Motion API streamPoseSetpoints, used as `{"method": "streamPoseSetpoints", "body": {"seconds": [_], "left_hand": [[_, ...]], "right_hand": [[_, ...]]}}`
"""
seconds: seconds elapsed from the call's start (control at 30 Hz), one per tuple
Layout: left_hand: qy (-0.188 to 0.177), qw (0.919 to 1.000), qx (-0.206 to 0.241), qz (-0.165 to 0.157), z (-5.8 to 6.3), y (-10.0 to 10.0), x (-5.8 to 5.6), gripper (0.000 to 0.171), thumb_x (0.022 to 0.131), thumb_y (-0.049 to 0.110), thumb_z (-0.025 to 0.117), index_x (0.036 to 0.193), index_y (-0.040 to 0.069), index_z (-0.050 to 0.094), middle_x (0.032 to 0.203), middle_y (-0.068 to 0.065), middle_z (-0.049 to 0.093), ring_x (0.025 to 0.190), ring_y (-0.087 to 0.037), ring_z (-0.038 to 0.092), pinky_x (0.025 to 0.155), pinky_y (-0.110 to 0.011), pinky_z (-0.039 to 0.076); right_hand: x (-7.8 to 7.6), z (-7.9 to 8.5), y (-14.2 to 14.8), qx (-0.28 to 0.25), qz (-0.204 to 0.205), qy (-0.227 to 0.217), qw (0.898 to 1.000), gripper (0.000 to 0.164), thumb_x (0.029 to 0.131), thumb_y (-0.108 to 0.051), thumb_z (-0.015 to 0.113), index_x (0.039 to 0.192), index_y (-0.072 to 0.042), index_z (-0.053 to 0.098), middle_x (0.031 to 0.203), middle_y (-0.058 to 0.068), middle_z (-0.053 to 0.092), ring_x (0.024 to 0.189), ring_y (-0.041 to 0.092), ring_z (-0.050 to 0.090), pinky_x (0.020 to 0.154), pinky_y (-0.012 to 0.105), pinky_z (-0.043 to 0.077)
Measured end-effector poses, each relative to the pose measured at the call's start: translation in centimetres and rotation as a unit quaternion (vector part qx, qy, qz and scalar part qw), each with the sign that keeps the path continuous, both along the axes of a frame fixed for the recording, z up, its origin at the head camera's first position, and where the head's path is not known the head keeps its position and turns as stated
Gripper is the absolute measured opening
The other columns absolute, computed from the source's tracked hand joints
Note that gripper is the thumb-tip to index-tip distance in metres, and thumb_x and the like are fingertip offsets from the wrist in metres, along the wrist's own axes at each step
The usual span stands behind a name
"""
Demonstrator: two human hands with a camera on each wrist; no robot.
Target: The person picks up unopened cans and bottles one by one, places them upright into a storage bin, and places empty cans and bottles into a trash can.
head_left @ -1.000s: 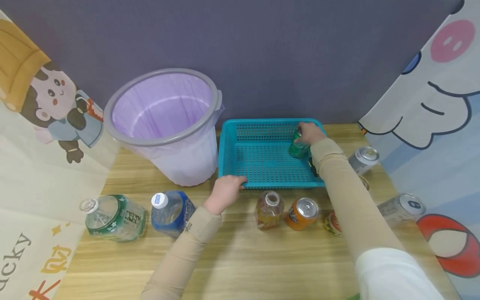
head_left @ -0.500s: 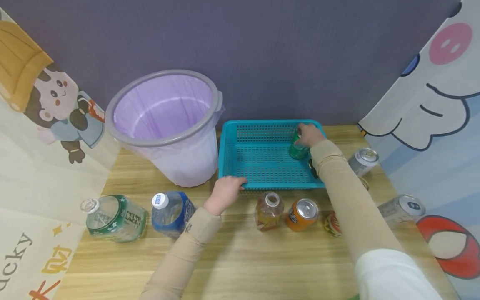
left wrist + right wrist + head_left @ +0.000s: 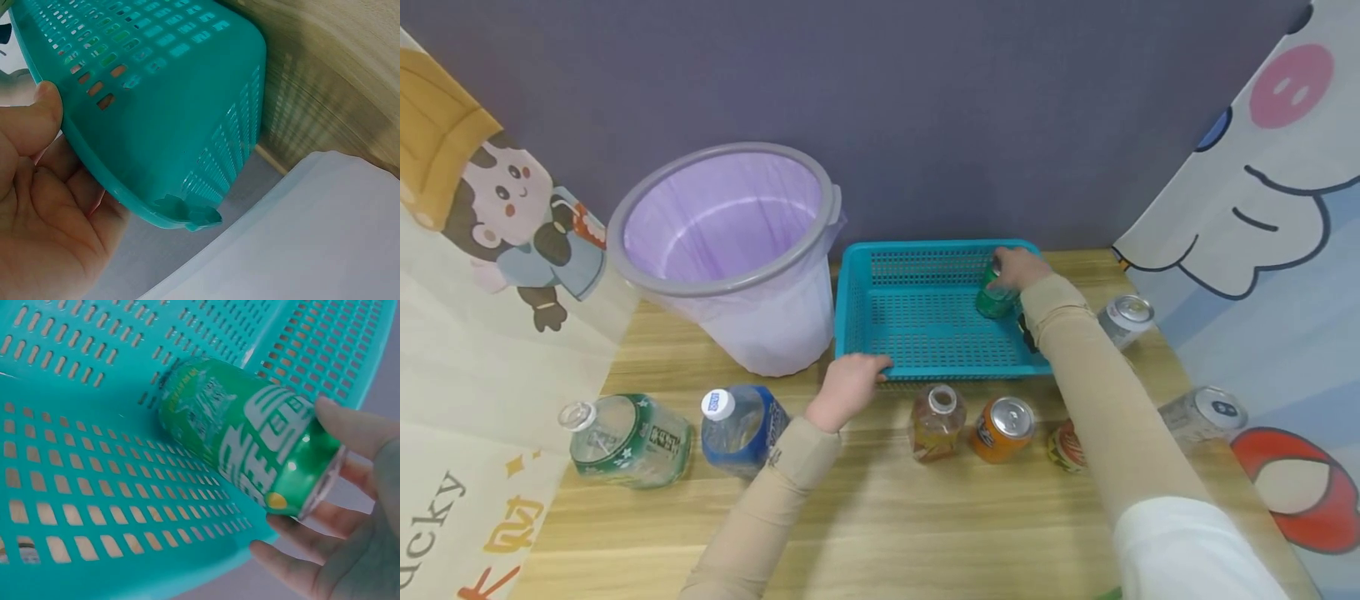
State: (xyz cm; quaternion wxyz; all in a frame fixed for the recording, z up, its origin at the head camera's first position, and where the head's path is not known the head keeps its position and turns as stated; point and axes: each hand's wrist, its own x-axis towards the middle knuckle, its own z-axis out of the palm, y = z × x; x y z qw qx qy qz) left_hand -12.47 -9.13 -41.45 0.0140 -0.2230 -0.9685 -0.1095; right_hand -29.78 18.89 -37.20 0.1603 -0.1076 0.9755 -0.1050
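Observation:
In the head view, a turquoise perforated basket [image 3: 940, 372] lies by the back wall. My left hand [image 3: 848, 388] grips its near-left rim; the left wrist view shows the thumb on the inner side and the other fingers outside. Within the basket's far-right corner stands a green soda can [image 3: 995, 302] with white lettering. My right hand [image 3: 1024, 270] holds this can near its top. In the right wrist view the can's base rests against the basket floor, and the thumb and fingers surround its upper end.
A lined purple bin [image 3: 767, 317] stands left of the basket. Nearer are a green-labelled bottle [image 3: 632, 440], a blue-labelled bottle [image 3: 745, 429], a small clear bottle [image 3: 937, 422] and an orange can [image 3: 1002, 429]. Around the right forearm stand a red-yellow can [image 3: 1067, 447] and silver cans [image 3: 1126, 321].

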Motion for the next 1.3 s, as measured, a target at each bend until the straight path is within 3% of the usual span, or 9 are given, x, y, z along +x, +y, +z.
{"method": "streamPoseSetpoints", "body": {"seconds": [0.13,0.27,0.53,0.83,1.07,1.3], "left_hand": [[0.007,1.0,0.002,-0.002,0.1,-0.1,0.1,0.017,0.087,0.013,0.066,0.104,0.012,0.07,0.092,-0.005,0.073,0.074,-0.024,0.068,0.059,-0.035,0.056],[0.007,1.0,0.001,-0.004,0.3,0.0,0.1,0.018,0.088,0.015,0.064,0.105,0.012,0.07,0.09,-0.006,0.073,0.072,-0.024,0.067,0.058,-0.035,0.055],[-0.009,1.0,-0.002,-0.001,0.3,0.0,0.1,0.02,0.089,0.014,0.063,0.108,0.012,0.07,0.09,-0.007,0.073,0.073,-0.025,0.067,0.059,-0.035,0.055],[-0.007,0.9999,-0.009,-0.005,0.3,0.0,0.1,0.021,0.09,0.016,0.062,0.109,0.012,0.069,0.088,-0.008,0.072,0.072,-0.024,0.066,0.06,-0.035,0.055],[0.0,1.0,-0.001,-0.003,0.1,0.0,0.1,0.022,0.089,0.015,0.064,0.11,0.011,0.069,0.089,-0.008,0.072,0.071,-0.024,0.065,0.06,-0.034,0.055],[0.012,0.9999,0.003,-0.006,-0.1,0.0,0.1,0.02,0.088,0.015,0.065,0.107,0.011,0.07,0.086,-0.008,0.072,0.069,-0.024,0.065,0.059,-0.034,0.055]], "right_hand": [[-0.1,0.9,0.0,0.002,0.005,0.002,1.0,0.055,0.088,-0.022,0.064,0.133,0.003,0.044,0.131,0.025,0.051,0.12,0.043,0.048,0.1,0.055,0.04],[-0.1,1.9,0.3,0.018,0.005,-0.012,1.0,0.057,0.091,-0.024,0.058,0.139,0.001,0.04,0.139,0.026,0.044,0.126,0.046,0.042,0.102,0.057,0.037],[0.4,3.7,1.9,0.021,0.006,-0.038,0.999,0.06,0.094,-0.033,0.051,0.137,0.007,0.04,0.139,0.031,0.041,0.123,0.048,0.042,0.1,0.059,0.038],[0.5,4.3,3.3,0.022,0.01,-0.054,0.998,0.06,0.094,-0.034,0.05,0.136,0.009,0.041,0.139,0.033,0.038,0.124,0.049,0.04,0.099,0.059,0.038],[0.7,4.5,3.5,-0.019,0.026,0.0,0.999,0.05,0.094,-0.027,0.054,0.128,0.009,0.049,0.13,0.033,0.049,0.117,0.048,0.048,0.097,0.058,0.041],[1.8,5.1,3.4,-0.022,0.042,0.015,0.999,0.046,0.095,-0.024,0.052,0.127,0.008,0.051,0.124,0.032,0.055,0.11,0.045,0.055,0.091,0.055,0.047]]}}
